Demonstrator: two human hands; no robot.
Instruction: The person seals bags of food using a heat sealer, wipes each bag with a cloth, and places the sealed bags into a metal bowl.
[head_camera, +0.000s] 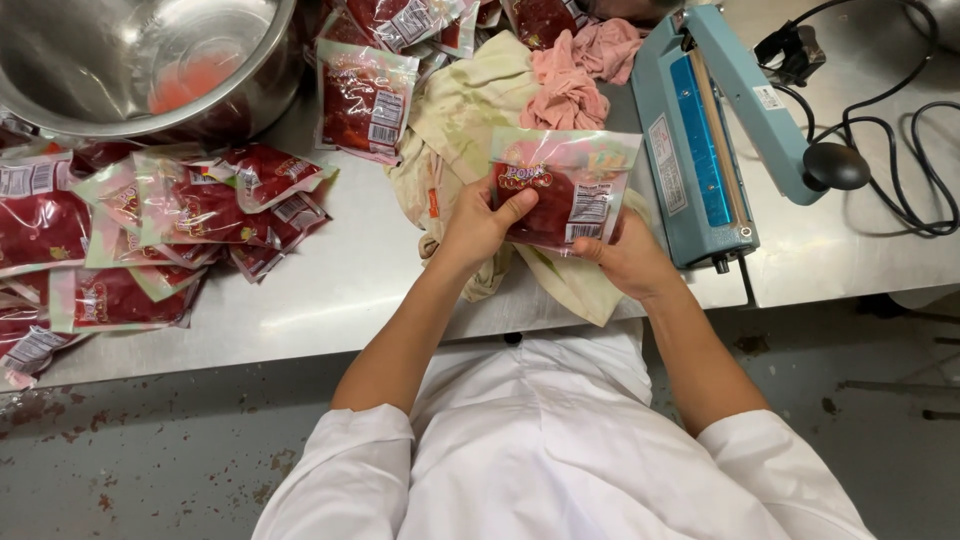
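Both of my hands hold one clear plastic pouch of red meat (562, 185) above the steel table (330, 290). My left hand (478, 226) grips its left edge with the thumb on the front. My right hand (628, 258) supports its lower right corner from behind. The pouch's open top points away from me. Under it lies a stained yellowish cloth (470, 110). Just right of the pouch stands a blue heat sealer (700, 140) with its arm raised.
A pile of filled red pouches (150, 230) covers the table's left side, with more pouches (365, 95) at the back. A large steel bowl (150, 60) sits at the top left. Pink rags (580, 70) lie by the sealer. Black cables (900, 150) trail on the right.
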